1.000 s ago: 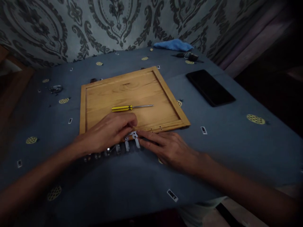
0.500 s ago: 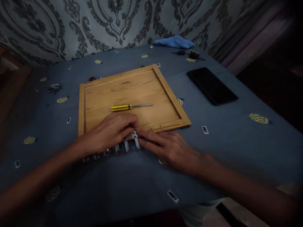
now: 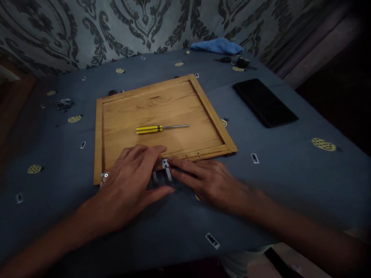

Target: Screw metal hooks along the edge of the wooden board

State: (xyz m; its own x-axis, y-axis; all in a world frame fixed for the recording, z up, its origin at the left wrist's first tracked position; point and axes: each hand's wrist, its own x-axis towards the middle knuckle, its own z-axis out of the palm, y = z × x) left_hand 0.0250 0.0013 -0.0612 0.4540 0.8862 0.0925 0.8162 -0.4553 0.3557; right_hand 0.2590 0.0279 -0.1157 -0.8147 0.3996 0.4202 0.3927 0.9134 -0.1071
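Note:
A framed wooden panel [image 3: 156,112] lies on the cloth-covered table, with a yellow-handled screwdriver [image 3: 149,129] on its middle. Metal brackets stand along the panel's near edge; one bracket [image 3: 165,163] shows between my hands, and another [image 3: 104,176] sits at the near left corner. My left hand [image 3: 130,181] is spread over the near edge, thumb apart from the fingers, covering some of the brackets. My right hand [image 3: 210,179] has two fingers at the right side of the middle bracket; its other fingers are curled under and partly hidden.
A black phone [image 3: 264,102] lies to the right of the panel. Toward the back right are a blue cloth [image 3: 217,45] and a dark tool [image 3: 237,61]. A small metal item [image 3: 63,103] lies at the left. Patterned fabric [image 3: 139,23] hangs behind the table.
My left hand has opened from a pinch near the middle bracket and moved down and left, its thumb now stretched out below. My right hand stays beside the bracket. The view has shifted slightly.

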